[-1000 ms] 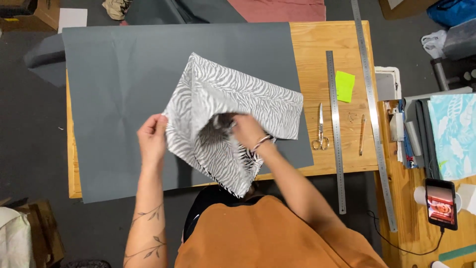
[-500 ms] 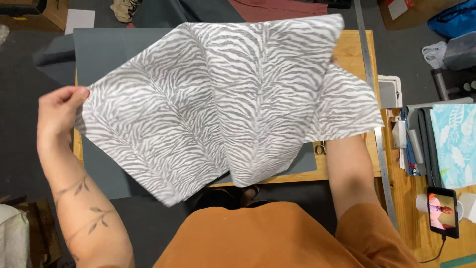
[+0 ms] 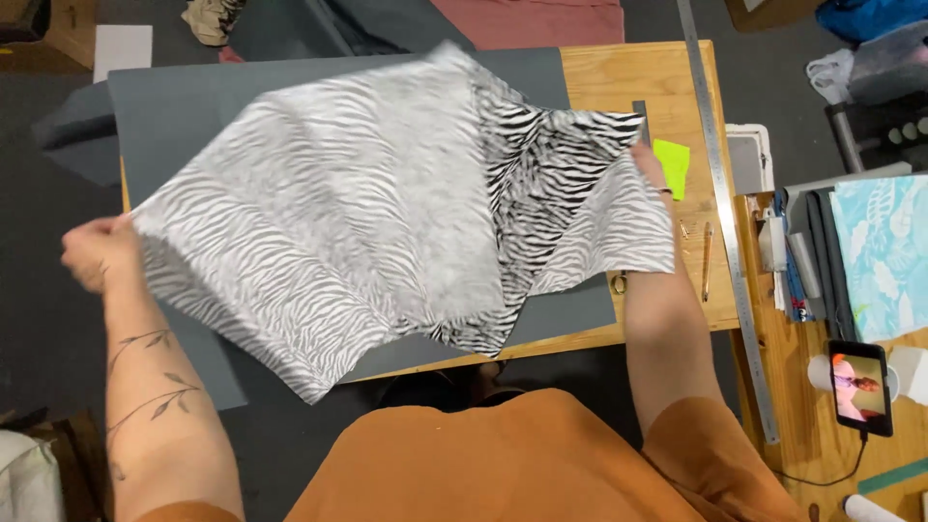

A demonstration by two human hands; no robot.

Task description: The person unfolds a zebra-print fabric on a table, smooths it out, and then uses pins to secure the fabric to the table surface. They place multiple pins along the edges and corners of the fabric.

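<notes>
Grey-and-white zebra-striped fabric sheet [image 3: 387, 213] held spread above grey cutting mat [image 3: 193, 97] on wooden table [image 3: 628, 87], left hand [image 3: 97, 253] pinched on one corner, right hand [image 3: 646, 162] mostly hidden, grip unclear

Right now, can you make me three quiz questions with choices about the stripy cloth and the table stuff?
1. Where is the phone?
A. right of the table
B. under the cloth
C. in a hand

2. What colour is the small paper by the ruler?
A. red
B. bright green
C. blue

3. How is the cloth?
A. rolled up
B. folded small
C. spread out between both hands

Answers: 1 A, it stands on the right bench. 2 B, it glows green. 3 C, the left hand and right hand hold its far corners.
</notes>
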